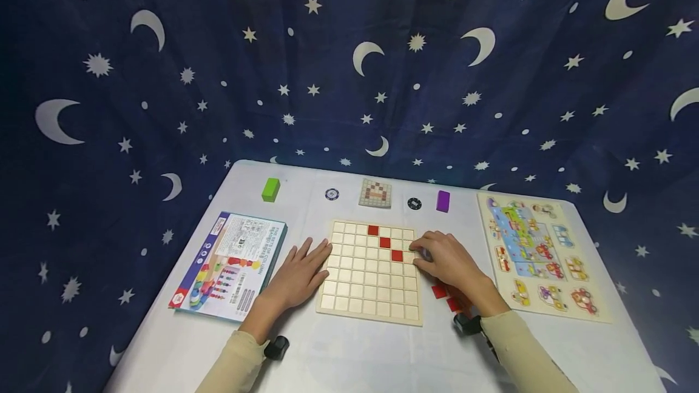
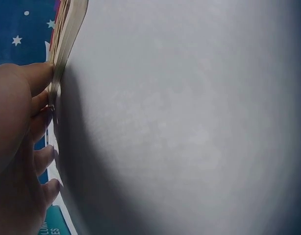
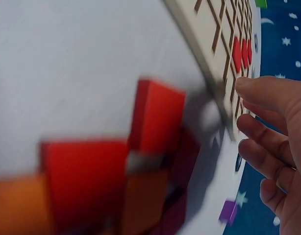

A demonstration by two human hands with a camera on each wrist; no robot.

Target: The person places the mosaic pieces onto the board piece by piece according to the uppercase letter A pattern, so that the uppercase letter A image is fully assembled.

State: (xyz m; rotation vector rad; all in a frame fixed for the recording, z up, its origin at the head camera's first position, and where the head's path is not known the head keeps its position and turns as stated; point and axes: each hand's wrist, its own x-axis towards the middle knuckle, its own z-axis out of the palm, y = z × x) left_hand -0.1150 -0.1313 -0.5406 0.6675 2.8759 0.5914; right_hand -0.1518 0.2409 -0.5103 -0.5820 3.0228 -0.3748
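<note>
A navy curtain [image 1: 327,47] printed with moons and stars hangs beyond the grid board [image 1: 344,290], which lies on a white table [image 1: 371,350]. Three red tiles [image 1: 384,242] sit diagonally in the grid board's cells; loose red and orange blocks [image 3: 87,181] lie just right of it. Farther right, a puzzle board [image 1: 532,304] bears vehicle pictures; left lies a printed box [image 1: 235,265]. The left hand [image 1: 300,275], fingers extended, touches the grid board's left edge. The right hand [image 1: 448,259], fingers partly bent, is at its right edge; whether it pinches anything I cannot tell.
</note>
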